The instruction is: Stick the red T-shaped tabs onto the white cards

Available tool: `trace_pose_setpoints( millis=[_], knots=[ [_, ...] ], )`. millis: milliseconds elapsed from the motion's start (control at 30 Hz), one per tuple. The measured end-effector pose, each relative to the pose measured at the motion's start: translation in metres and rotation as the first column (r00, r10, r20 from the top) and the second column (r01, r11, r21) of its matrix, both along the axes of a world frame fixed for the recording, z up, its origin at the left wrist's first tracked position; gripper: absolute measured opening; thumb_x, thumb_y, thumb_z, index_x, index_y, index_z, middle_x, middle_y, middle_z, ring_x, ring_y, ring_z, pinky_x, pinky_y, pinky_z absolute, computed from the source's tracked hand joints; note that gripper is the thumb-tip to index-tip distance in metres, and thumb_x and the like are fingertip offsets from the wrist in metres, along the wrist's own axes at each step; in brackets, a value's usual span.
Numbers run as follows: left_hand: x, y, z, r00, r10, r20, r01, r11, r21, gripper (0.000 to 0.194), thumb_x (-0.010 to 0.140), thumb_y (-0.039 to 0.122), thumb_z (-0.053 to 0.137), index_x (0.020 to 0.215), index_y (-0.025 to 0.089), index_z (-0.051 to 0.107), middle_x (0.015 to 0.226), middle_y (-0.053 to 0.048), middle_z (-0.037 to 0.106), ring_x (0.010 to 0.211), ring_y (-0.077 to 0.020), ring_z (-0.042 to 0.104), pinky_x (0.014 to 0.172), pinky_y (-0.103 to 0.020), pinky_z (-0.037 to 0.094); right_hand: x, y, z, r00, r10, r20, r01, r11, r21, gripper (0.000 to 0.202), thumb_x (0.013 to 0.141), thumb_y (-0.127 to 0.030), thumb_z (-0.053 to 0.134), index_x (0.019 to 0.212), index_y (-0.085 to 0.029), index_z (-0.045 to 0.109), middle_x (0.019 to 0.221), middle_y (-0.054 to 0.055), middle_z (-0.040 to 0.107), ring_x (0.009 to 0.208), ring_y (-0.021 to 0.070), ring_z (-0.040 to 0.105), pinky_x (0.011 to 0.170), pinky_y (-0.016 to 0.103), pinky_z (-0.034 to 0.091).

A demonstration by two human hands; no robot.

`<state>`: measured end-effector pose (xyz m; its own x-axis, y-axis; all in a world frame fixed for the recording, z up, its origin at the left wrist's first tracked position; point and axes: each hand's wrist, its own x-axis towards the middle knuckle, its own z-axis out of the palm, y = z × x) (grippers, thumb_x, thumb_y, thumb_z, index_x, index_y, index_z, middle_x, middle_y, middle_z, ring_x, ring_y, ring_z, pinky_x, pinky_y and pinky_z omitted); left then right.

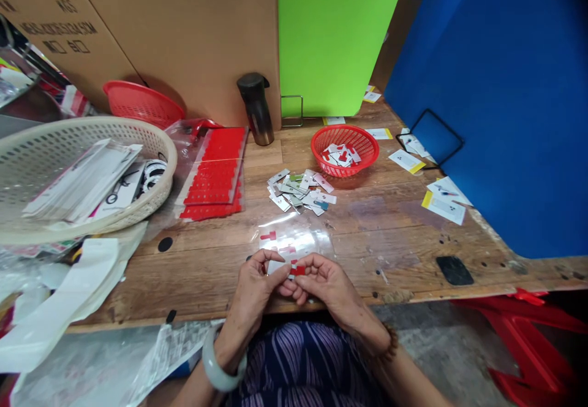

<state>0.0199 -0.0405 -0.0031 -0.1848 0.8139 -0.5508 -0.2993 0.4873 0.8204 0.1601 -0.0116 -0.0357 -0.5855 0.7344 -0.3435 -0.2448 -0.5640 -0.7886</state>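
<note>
Close to the table's front edge, my left hand pinches a small white card between thumb and forefinger. My right hand pinches a small red sticker-like piece against the card's right end. Both hands nearly touch, and the fingertips partly cover the two pieces. Just beyond them lies a clear plastic sheet bearing several red T-shaped pieces. A loose pile of small flat tags is farther back. Behind it, a red basket holds similar tags with red marks.
A cream basket with printed papers stands left, beside stacked red sheets. A dark tumbler stands behind. Blue and green panels rise at the back and right, with yellow-edged cards near them. A red stool is below right.
</note>
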Motion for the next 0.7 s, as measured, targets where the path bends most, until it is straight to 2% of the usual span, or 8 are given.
trace_pose_setpoints(
  millis=[100,267,367,500,600,667,700],
  knots=[
    [-0.002,0.001,-0.001,1.000,0.005,0.001,-0.005,1.000,0.004,0.039,0.062,0.034,0.076,0.084,0.017,0.049,0.049,-0.002,0.067,0.043,-0.0144,0.063,0.046,-0.019,0.047,-0.002,0.002,0.002,1.000,-0.016,0.022,0.016,1.000,0.001,0.037,0.066,-0.038,0.078,0.083,-0.014,0.057,0.063,0.001,0.068,0.053,0.0096,0.062,0.052,0.020,0.050],
    [-0.002,0.000,0.000,0.997,-0.035,-0.064,0.037,0.998,0.041,0.034,0.067,0.035,0.072,0.086,0.017,0.050,0.052,-0.001,0.068,0.049,-0.0163,0.065,0.052,-0.023,0.050,-0.001,0.008,0.001,0.995,0.017,0.094,-0.023,0.998,0.060,0.039,0.074,-0.052,0.067,0.079,-0.014,0.057,0.059,0.002,0.067,0.049,0.0109,0.062,0.050,0.021,0.050],
    [-0.002,0.002,-0.002,0.997,-0.052,-0.050,0.056,0.995,0.079,0.032,0.069,0.035,0.071,0.085,0.017,0.050,0.053,0.000,0.067,0.049,-0.0158,0.065,0.051,-0.023,0.050,0.000,0.012,-0.001,0.990,0.047,0.133,-0.058,0.995,0.082,0.042,0.075,-0.055,0.064,0.076,-0.014,0.056,0.055,0.001,0.066,0.045,0.0108,0.061,0.046,0.020,0.050],
    [-0.009,0.007,-0.004,0.999,-0.036,0.024,0.032,0.988,0.151,0.046,0.068,0.041,0.072,0.100,0.018,0.049,0.068,0.000,0.068,0.055,-0.0159,0.067,0.055,-0.025,0.052,0.004,0.029,0.004,0.977,0.081,0.198,-0.095,0.994,0.062,0.043,0.071,-0.055,0.068,0.076,-0.013,0.057,0.059,0.004,0.068,0.046,0.0124,0.063,0.042,0.019,0.048],
    [-0.020,0.008,-0.005,0.996,0.017,-0.090,0.002,0.979,0.204,0.048,0.073,0.045,0.066,0.108,0.018,0.049,0.078,-0.004,0.069,0.067,-0.0174,0.068,0.065,-0.029,0.054,0.015,0.062,0.021,0.967,-0.052,0.247,0.030,0.995,0.093,0.041,0.068,-0.050,0.073,0.074,-0.013,0.057,0.060,0.003,0.067,0.043,0.0105,0.061,0.039,0.017,0.045],
    [-0.026,0.006,-0.010,0.954,0.031,-0.299,0.047,0.967,0.251,0.038,0.078,0.043,0.061,0.107,0.019,0.054,0.094,-0.008,0.070,0.083,-0.0208,0.068,0.077,-0.034,0.054,0.023,0.089,0.035,0.953,-0.227,0.202,0.198,0.968,0.156,0.037,0.067,-0.046,0.075,0.076,-0.015,0.057,0.062,0.002,0.067,0.047,0.0096,0.061,0.042,0.016,0.046],
    [-0.028,0.005,-0.015,0.904,0.031,-0.426,0.097,0.956,0.275,0.033,0.080,0.040,0.059,0.106,0.019,0.058,0.102,-0.010,0.069,0.093,-0.0230,0.067,0.085,-0.038,0.051,0.026,0.102,0.041,0.934,-0.318,0.164,0.285,0.939,0.193,0.036,0.067,-0.044,0.076,0.078,-0.016,0.057,0.066,0.002,0.068,0.053,0.0098,0.063,0.046,0.016,0.048]
  ],
)
